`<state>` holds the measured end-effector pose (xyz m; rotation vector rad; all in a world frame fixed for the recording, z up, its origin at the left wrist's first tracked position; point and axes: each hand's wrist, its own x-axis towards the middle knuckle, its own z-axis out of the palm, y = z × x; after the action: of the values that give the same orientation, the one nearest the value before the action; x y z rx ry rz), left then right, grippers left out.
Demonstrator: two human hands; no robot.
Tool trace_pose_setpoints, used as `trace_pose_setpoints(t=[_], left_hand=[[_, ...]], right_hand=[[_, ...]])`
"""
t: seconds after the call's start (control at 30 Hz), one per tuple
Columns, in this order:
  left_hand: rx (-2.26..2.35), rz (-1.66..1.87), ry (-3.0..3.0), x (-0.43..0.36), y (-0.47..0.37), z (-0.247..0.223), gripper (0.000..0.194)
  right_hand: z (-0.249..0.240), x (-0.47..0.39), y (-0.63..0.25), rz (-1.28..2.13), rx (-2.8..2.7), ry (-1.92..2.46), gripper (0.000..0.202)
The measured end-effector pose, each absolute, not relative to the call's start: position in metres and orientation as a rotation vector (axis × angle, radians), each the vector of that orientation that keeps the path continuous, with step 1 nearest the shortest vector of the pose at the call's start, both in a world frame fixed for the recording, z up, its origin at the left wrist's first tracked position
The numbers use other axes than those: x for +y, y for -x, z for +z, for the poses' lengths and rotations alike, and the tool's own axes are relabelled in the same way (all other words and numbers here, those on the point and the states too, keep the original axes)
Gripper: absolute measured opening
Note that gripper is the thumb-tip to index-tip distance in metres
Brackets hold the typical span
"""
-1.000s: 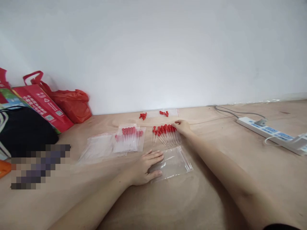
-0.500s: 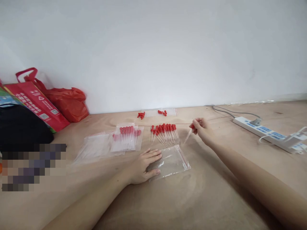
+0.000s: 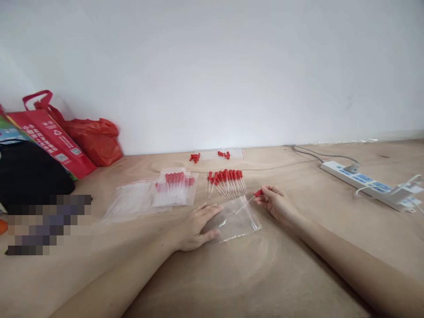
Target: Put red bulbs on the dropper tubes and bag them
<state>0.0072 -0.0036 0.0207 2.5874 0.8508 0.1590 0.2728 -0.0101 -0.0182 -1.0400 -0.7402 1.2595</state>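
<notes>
A clear zip bag lies flat on the wooden table. My left hand rests on its left end, fingers stretched out. Pinched in my right hand is a dropper with a red rubber bulb. Its thin clear tube points left and reaches over or into the bag's right end; I cannot tell which. Just behind the bag lies a row of red-bulbed droppers, side by side with tips toward me. To the left, filled zip bags hold several droppers, beside a pile of clear bags.
Loose red bulbs and another clear bag lie near the wall. A white power strip with cables stands on the right. At the left are a red plastic bag, a printed carrier bag and a black bag.
My right hand has moved down and toward the bag, bringing the dropper's tip from behind the bag to its right end. My left hand stays on the bag.
</notes>
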Motion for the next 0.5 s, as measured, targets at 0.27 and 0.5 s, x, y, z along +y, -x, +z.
trace_pose_setpoints(t=[0.27,0.5], left_hand=[[0.882,0.198,-2.55,-0.0037,-0.0088,0.0179,0.059],[0.793,0.231,-2.568,-0.0009,-0.0113,0.0156,0.051]], right_hand=[[-0.025,-0.0191,-0.2715,1.239,-1.428,1.165,0.024],[-0.0247,-0.0154,-0.2663,0.888,-1.655,1.209,0.019]])
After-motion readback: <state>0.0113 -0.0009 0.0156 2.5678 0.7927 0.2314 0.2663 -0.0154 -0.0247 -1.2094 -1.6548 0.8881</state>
